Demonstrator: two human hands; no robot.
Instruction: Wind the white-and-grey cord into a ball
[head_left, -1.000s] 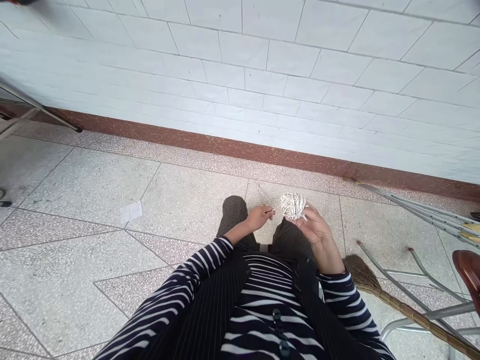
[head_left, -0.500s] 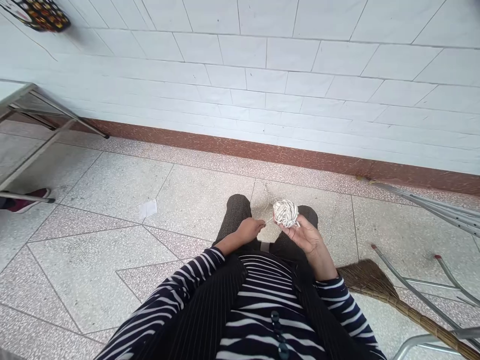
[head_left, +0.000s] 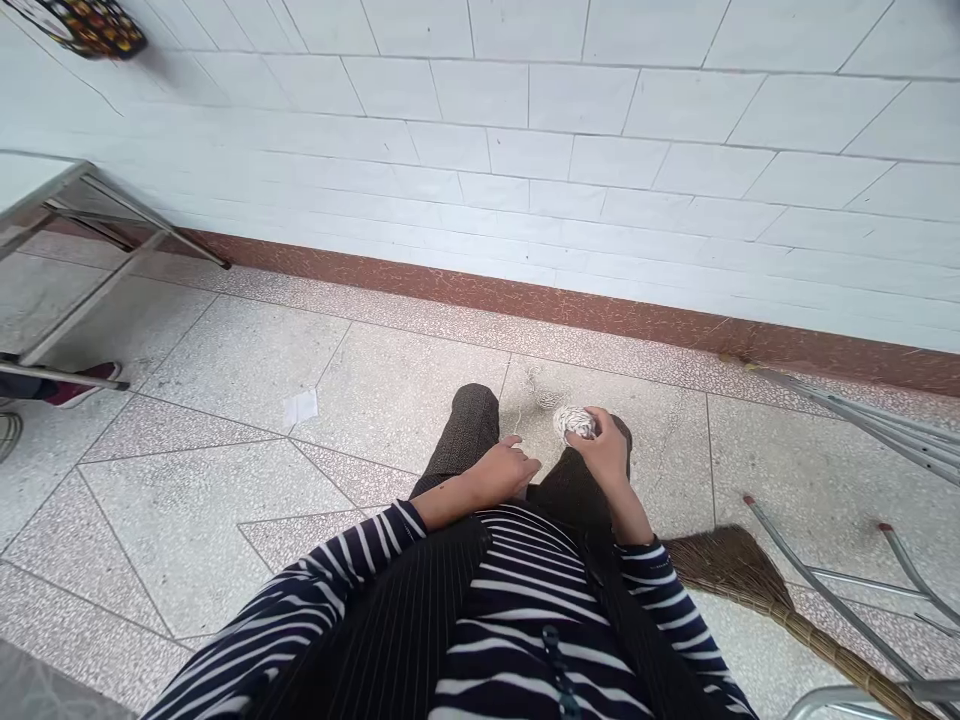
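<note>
A ball of white string [head_left: 571,422] is in my right hand [head_left: 609,452], with the thumb on the near side and the fingers over its far right side. My left hand [head_left: 507,470] is left of the ball, above my lap, its fingers bent. A thin strand rises from its fingertips toward loose string [head_left: 551,397] lying in a small tangle on the floor beyond my knees. The exact hold of the left fingers on the strand is partly hidden.
A straw broom [head_left: 731,565] lies on the right beside metal tube legs [head_left: 810,575]. Folded metal poles [head_left: 862,410] rest near the wall. At left are a metal-framed table [head_left: 97,300], someone's shoe [head_left: 86,385] and a white paper piece [head_left: 301,407] on the floor.
My right hand has turned over, from cupping the ball underneath to gripping its right side. My left hand has dropped slightly nearer my body, and the strand now runs up from it toward the floor tangle.
</note>
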